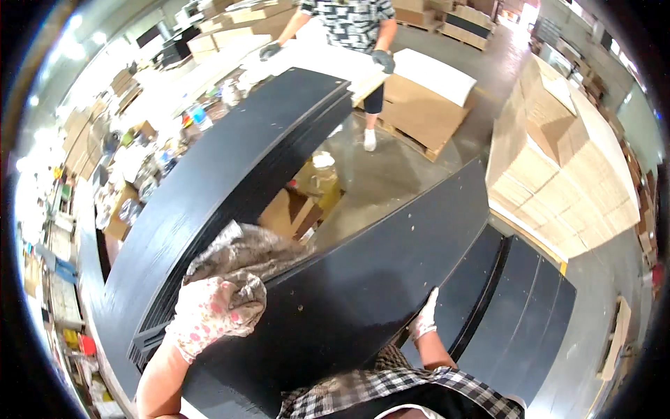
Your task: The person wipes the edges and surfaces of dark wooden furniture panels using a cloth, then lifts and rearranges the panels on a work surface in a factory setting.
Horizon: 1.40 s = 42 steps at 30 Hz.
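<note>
Here my left hand (209,311) presses a crumpled rag (237,262) onto the black panel (363,279), whose long axis runs up-right; my right hand (423,318) grips its lower edge.

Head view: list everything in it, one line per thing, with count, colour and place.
black panel: one, glossy black, centre, tilted and held
stack of black panels: one stack, black, left of centre
flat black panels: several, black, lower right on the floor
rag: one, grey-brown, crumpled on the held panel's upper edge
cardboard stack: one, tan, right
pallet of cardboard sheets: one, brown with a white sheet on top, top centre
co-worker: one, patterned shirt, dark gloves, top centre
left hand: gloved white with pink spots, on the rag
right hand: gloved white, gripping the held panel's lower edge
</note>
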Each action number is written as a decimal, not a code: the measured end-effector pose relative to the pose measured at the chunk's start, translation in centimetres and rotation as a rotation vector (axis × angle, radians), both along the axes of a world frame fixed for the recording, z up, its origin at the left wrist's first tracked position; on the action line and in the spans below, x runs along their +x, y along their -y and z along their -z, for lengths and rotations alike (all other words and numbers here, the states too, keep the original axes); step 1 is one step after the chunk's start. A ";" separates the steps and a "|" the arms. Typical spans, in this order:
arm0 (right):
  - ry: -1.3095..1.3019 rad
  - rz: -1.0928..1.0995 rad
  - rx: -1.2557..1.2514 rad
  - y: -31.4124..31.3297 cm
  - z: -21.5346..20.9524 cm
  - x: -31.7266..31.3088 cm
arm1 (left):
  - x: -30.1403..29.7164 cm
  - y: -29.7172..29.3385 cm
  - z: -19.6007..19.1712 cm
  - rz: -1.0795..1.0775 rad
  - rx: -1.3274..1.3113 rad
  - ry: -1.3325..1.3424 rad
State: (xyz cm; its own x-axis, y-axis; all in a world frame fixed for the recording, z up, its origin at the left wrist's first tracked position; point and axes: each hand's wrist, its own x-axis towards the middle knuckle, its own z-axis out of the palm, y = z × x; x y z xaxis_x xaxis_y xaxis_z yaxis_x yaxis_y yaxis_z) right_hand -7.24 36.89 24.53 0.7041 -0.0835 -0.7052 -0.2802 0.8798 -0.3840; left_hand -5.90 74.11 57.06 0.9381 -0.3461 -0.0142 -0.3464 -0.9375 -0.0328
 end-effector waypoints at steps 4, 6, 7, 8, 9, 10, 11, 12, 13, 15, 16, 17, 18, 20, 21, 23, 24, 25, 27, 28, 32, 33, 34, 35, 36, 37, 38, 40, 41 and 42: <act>0.171 -0.028 -0.020 -0.4 -2.4 3.6 | -1.6 -1.2 -4.0 -0.142 -0.208 0.011; 0.191 -0.074 -0.123 -3.5 -6.2 5.3 | -2.6 -5.5 -3.6 -0.388 -0.271 -0.035; 0.205 -0.100 -0.160 -6.0 -8.8 6.0 | -3.6 -9.2 -3.5 0.047 0.029 0.099; 0.182 -0.120 -0.194 -7.7 -11.1 6.6 | -3.9 -10.3 -3.7 -0.061 -0.162 0.123; 0.172 -0.121 -0.163 -8.7 -11.1 7.5 | -4.2 -12.5 -3.4 -0.205 -0.332 0.056; 0.166 -0.120 -0.135 -9.5 -11.5 8.4 | -4.2 -15.1 -2.7 -0.345 -0.504 -0.013; 0.186 -0.120 -0.150 -10.5 -12.0 8.8 | -4.1 -17.0 -2.3 -0.413 -0.660 -0.030; 0.208 -0.135 -0.153 -12.6 -13.4 9.3 | -4.6 -20.0 -2.1 -0.448 -0.691 -0.037; 0.223 -0.147 -0.165 -14.2 -14.4 9.5 | -4.8 -21.3 -2.3 -0.567 -0.853 -0.154; 0.278 -0.154 -0.257 -16.8 -15.4 10.3 | -5.0 -24.1 -2.3 -0.651 -1.003 -0.255; 0.294 -0.179 -0.343 -18.1 -15.3 10.8 | -5.4 -26.9 -1.8 -0.659 -0.997 -0.256; 0.323 -0.216 -0.335 -19.6 -15.2 11.2 | -5.9 -29.7 -0.7 -0.673 -1.066 -0.245; 0.350 -0.254 -0.334 -21.0 -15.0 11.7 | -6.1 -31.9 0.2 -0.686 -1.141 -0.237; 0.350 -0.303 -0.354 -23.8 -15.5 12.2 | -6.0 -36.8 3.0 -0.723 -1.139 -0.260; 0.318 -0.323 -0.380 -25.0 -16.4 12.0 | -6.1 -37.7 3.5 -0.750 -1.369 -0.361; 0.141 -0.379 -0.620 -26.4 -16.8 12.6 | -6.1 -39.0 5.4 -0.760 -1.575 -0.416; 0.287 -0.355 -0.516 -26.9 -16.1 13.2 | -5.8 -41.0 6.2 -0.628 -2.333 -0.963; 0.321 -0.457 -0.472 -26.4 -15.8 13.6 | -5.9 -44.5 8.4 -0.712 -2.267 -0.869; 0.230 -0.305 -0.497 -30.4 -21.0 11.8 | -6.7 -48.1 11.4 -0.946 -2.597 -0.890; 0.201 -0.380 -0.563 -30.7 -21.0 11.6 | -6.5 -49.4 11.7 -0.957 -2.815 -0.969; 0.281 -0.505 -0.582 -30.0 -20.5 13.1 | -1.5 -43.5 5.7 -0.903 -1.979 -0.766; 0.321 -0.508 -0.586 -30.5 -20.1 13.6 | -0.8 -42.7 3.6 -0.844 -1.453 -0.562; 0.358 -0.518 -0.578 -31.0 -19.8 13.9 | -0.4 -42.8 2.2 -0.762 -0.922 -0.363; 0.360 -0.592 -0.678 -31.3 -19.6 14.1 | 0.1 -45.6 3.2 -0.723 -0.620 -0.195; 0.341 -0.731 -0.715 -31.8 -20.3 14.3 | -0.1 -49.7 3.3 -0.671 -0.309 -0.037; 0.310 -0.859 -0.763 -31.9 -21.1 14.9 | 1.7 -52.9 2.0 -0.676 0.079 0.023; 0.284 -0.987 -0.796 -31.9 -21.4 15.3 | 2.3 -55.7 0.0 -0.579 0.406 0.178; 0.219 -0.992 -0.798 -31.2 -19.8 16.1 | 3.9 -59.1 -5.1 -0.246 1.011 0.626; 0.211 -0.976 -0.789 -31.0 -19.7 16.2 | 5.1 -59.3 -7.8 -0.151 1.144 0.795; 0.193 -0.948 -0.788 -30.4 -19.4 16.1 | 6.6 -58.3 -8.8 -0.088 1.094 0.809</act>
